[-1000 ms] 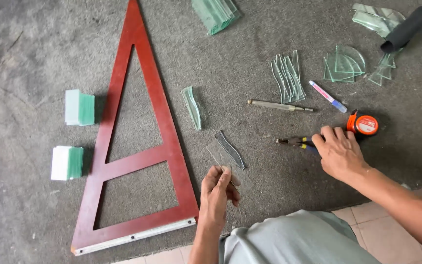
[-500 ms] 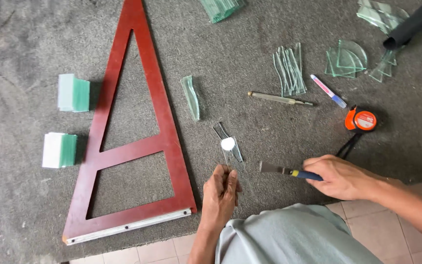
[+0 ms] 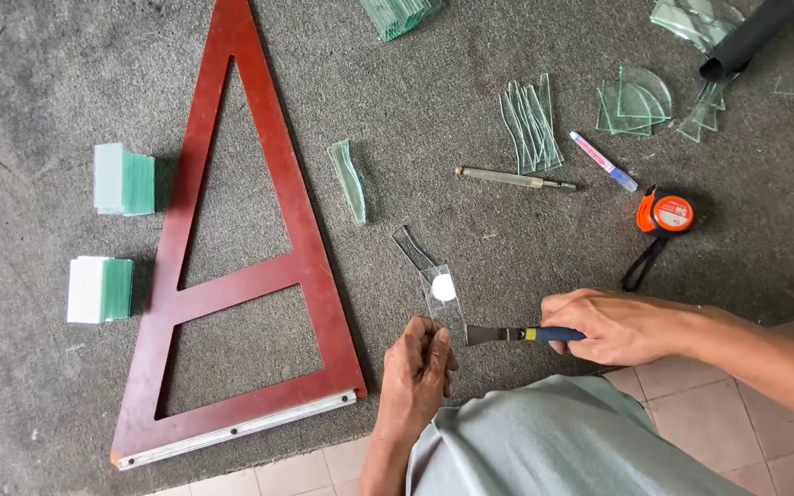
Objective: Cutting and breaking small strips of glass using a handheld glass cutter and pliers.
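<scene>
We see no packages, signs or screens. The one label is the round white and grey sticker on the face of the orange tape measure point(image 3: 664, 212), which lies well to the right of the red triangular wooden frame point(image 3: 232, 266), on the grey mat.

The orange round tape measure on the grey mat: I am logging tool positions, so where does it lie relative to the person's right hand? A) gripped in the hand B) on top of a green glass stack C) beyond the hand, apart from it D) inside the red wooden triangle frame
C: the orange round tape measure lies on the grey mat beyond the right hand, untouched; that hand grips a blue-handled tool.
</scene>
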